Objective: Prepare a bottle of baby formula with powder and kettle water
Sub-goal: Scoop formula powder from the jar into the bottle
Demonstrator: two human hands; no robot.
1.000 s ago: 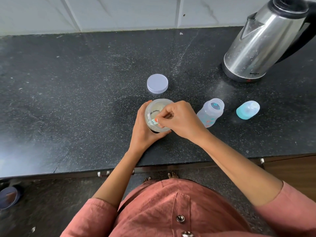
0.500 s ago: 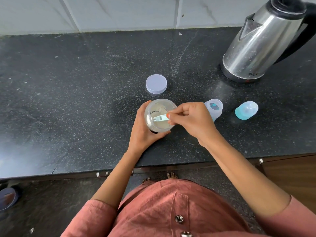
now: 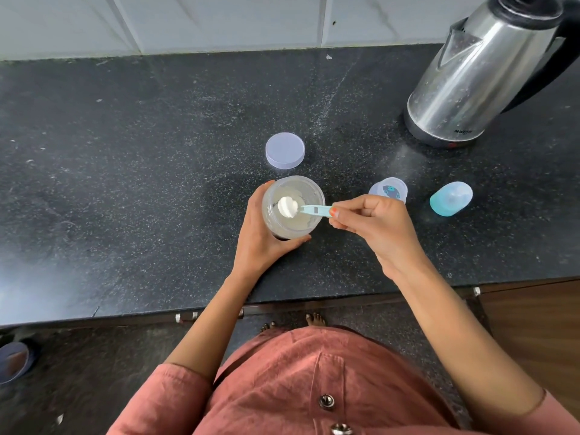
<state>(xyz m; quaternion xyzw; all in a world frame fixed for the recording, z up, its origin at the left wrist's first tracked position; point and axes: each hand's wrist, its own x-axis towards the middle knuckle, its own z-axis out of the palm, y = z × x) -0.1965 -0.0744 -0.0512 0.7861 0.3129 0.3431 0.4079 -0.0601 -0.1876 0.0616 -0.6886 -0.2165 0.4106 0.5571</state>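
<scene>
A clear jar of formula powder (image 3: 298, 189) stands open on the black counter (image 3: 141, 183), and my left hand (image 3: 262, 243) grips it from the left and below. My right hand (image 3: 373, 226) pinches the handle of a light blue scoop (image 3: 315, 211). The scoop's bowl carries a heap of white powder (image 3: 287, 207) above the jar's mouth. Just behind my right hand stands the open baby bottle (image 3: 389, 190), partly hidden by my fingers. The bottle's teal cap (image 3: 451, 198) lies to its right. A steel kettle (image 3: 480, 67) stands at the back right.
The jar's lilac lid (image 3: 285, 150) lies flat behind the jar. A tiled wall (image 3: 219, 20) runs along the back of the counter. The counter's front edge (image 3: 125, 315) is close to my body. A dark round object (image 3: 14, 362) sits on the floor at the lower left.
My right hand has drawn back to the right and lifted the scoop out of the powder, so a full heap now shows above the jar. My left hand kept hold of the jar.
</scene>
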